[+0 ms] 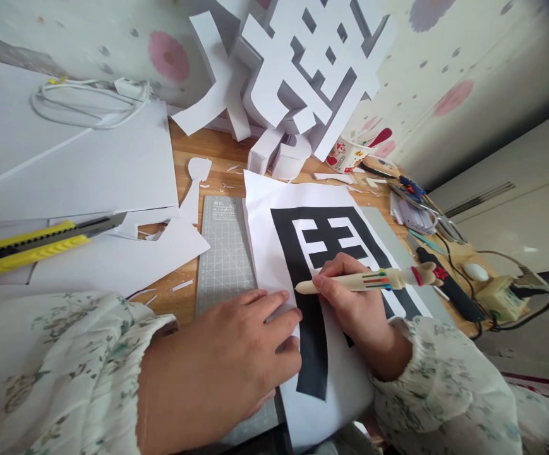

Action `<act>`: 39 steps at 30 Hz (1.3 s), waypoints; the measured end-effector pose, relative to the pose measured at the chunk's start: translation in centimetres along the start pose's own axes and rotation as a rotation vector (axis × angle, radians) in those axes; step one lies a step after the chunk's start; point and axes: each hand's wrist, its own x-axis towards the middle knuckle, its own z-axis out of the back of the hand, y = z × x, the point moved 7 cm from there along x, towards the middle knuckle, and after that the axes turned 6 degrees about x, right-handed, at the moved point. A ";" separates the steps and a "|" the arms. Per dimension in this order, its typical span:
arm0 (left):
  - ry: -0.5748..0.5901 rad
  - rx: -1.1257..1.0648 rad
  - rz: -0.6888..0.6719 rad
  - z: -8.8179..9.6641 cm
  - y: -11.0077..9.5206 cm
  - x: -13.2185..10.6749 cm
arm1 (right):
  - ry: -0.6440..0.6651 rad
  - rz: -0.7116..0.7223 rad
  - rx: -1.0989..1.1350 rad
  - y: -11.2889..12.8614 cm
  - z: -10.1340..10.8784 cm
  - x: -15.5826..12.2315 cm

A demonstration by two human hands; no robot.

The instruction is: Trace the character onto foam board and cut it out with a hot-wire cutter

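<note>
Altogether, left hand [236,354] flattens one sheet [343,385], right hand [355,306] grips one pen [364,280].

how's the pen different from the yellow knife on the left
The pen is cream with coloured sliders and a figure on its end; the utility knife is yellow and black. The pen is gripped in the right hand, tip on the printed sheet; the knife lies untouched on white sheets. Both are long, slim tools.

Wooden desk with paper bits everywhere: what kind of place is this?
Probably a home craft desk: a grey gridded cutting mat, a yellow-and-black utility knife and tall white cut-out board characters.
</note>
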 end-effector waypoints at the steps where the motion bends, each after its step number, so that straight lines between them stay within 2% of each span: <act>1: 0.009 -0.003 -0.005 -0.1 0.0 0.0 | 0.007 0.010 -0.002 0.1 -0.1 -0.1; 6: 0.030 -0.032 0.011 -0.6 0.1 0.1 | 0.025 0.007 -0.022 0.5 -0.3 0.0; 11: 0.007 -0.044 0.017 -0.8 0.0 -0.1 | 0.098 0.025 -0.032 0.4 -0.5 -0.1; 18: 0.026 -0.053 0.018 -0.9 0.0 -0.1 | -0.005 0.018 -0.041 0.6 -0.2 0.1; 22: 0.010 -0.047 0.017 -0.7 0.0 0.0 | 0.016 0.035 -0.105 0.9 -0.4 0.1; 25: -0.003 -0.043 0.021 -0.6 0.0 0.0 | 0.057 0.034 -0.054 0.7 -0.5 0.0; 28: 0.002 -0.048 0.021 -0.7 0.0 0.0 | 0.034 0.027 -0.013 0.5 -0.3 0.0; 32: 0.016 -0.053 0.021 -0.9 0.0 0.0 | -0.007 0.008 -0.082 0.6 -0.4 0.2; 39: 0.014 -0.047 0.018 -0.9 0.0 -0.2 | 0.036 0.037 -0.042 0.6 -0.3 0.0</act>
